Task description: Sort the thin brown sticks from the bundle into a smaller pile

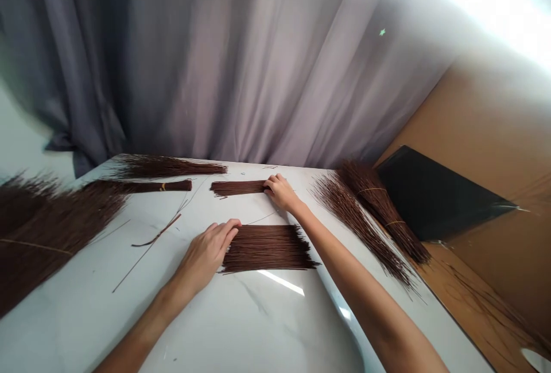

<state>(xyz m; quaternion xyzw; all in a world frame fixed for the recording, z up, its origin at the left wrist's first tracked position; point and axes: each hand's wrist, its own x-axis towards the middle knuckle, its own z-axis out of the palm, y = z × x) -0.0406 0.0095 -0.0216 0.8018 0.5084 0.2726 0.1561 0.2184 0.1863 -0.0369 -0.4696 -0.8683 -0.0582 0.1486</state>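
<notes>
On a white table (206, 327), a flat layer of dark brown sticks (269, 248) lies side by side in the middle. My left hand (215, 242) rests at its left end, fingers stretched out and slightly apart, touching the upper left corner. Behind it lies a smaller row of cut brown sticks (241, 188). My right hand (279, 190) is at the right end of that smaller row, its fingers curled down on the stick ends. Its fingertips are partly hidden, so how many sticks they pinch is unclear.
Large brown twig bundles (55, 229) spread at the left, with a tied bundle (172, 186) and a loose one (172, 166) behind. Loose twigs (166, 229) lie left of centre. At the right are a loose bundle (365, 224), a tied bundle (387, 212) and a black sheet (434, 195).
</notes>
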